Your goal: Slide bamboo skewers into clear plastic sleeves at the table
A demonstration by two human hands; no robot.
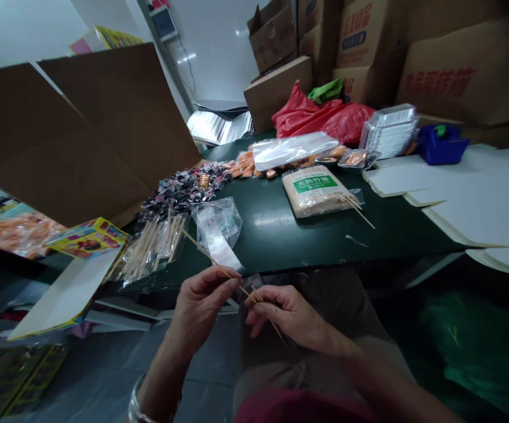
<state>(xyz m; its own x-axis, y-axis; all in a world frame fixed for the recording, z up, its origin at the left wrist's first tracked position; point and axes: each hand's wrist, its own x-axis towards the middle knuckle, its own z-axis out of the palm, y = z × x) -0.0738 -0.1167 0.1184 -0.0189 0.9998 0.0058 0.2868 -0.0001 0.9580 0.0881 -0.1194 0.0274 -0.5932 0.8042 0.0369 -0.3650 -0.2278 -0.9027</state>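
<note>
My left hand (212, 296) pinches a thin bamboo skewer (201, 250) between thumb and fingers, just off the table's front edge. Close beside it, my right hand (285, 311) is closed on bamboo skewers (276, 329) whose ends poke out on both sides; how many is hidden by the fingers. Behind the hands lies a clear plastic bag (219, 226) with a white strip. A pack of bamboo skewers (313, 191) with a green label sits farther back, a few sticks jutting from its right end. Several bagged skewers (148, 247) lie in a pile at left.
Dark wrapped packets (179, 191) and orange ones (243, 164) are heaped along the green table (263, 235). White card sheets (478, 188), a blue tape dispenser (442, 144) and clear trays (388, 130) stand right. A large cardboard box (82, 129) rises left, near a yellow printed box (87, 238).
</note>
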